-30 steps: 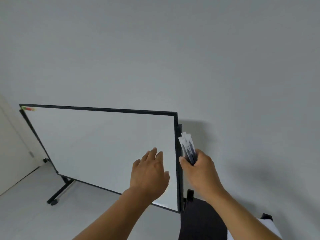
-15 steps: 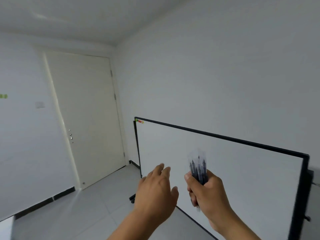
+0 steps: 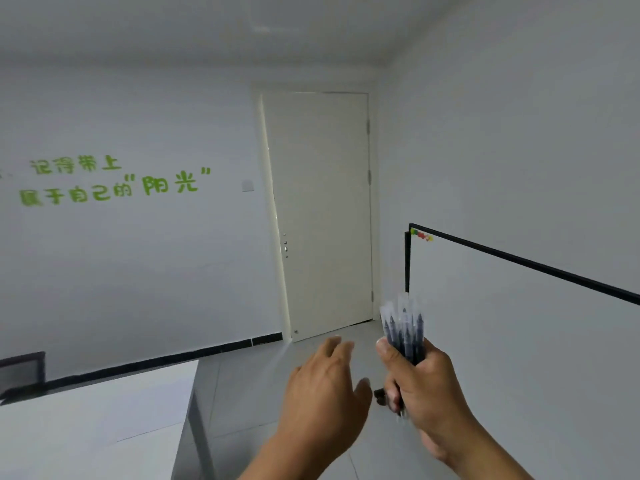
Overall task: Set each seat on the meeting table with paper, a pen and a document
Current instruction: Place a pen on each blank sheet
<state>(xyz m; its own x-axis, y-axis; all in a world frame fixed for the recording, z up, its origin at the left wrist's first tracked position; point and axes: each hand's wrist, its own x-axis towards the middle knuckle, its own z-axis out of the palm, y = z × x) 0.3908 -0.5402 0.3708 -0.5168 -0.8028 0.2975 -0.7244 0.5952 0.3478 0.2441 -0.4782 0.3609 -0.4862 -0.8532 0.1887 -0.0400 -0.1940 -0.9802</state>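
My right hand (image 3: pixel 420 386) grips a bundle of several dark pens (image 3: pixel 404 329) in clear wrappers, held upright in front of me at chest height. Beside it, to the left, my left hand (image 3: pixel 325 393) hovers with fingers loosely spread and holds nothing. The white meeting table (image 3: pixel 104 407) shows its far corner at the lower left; a sheet of white paper (image 3: pixel 149 455) seems to lie near its right edge. No document is in view.
A whiteboard on a black frame (image 3: pixel 519 323) stands along the right wall. A closed white door (image 3: pixel 322 209) is straight ahead. Green lettering (image 3: pixel 110 181) marks the left wall. A dark chair back (image 3: pixel 22 370) shows beyond the table at the far left. Grey tiled floor (image 3: pixel 249 393) runs between table and whiteboard.
The view has swung left, from the whiteboard to the door, the lettered wall and the table corner. Both hands keep their pose, the right still holding the pens.
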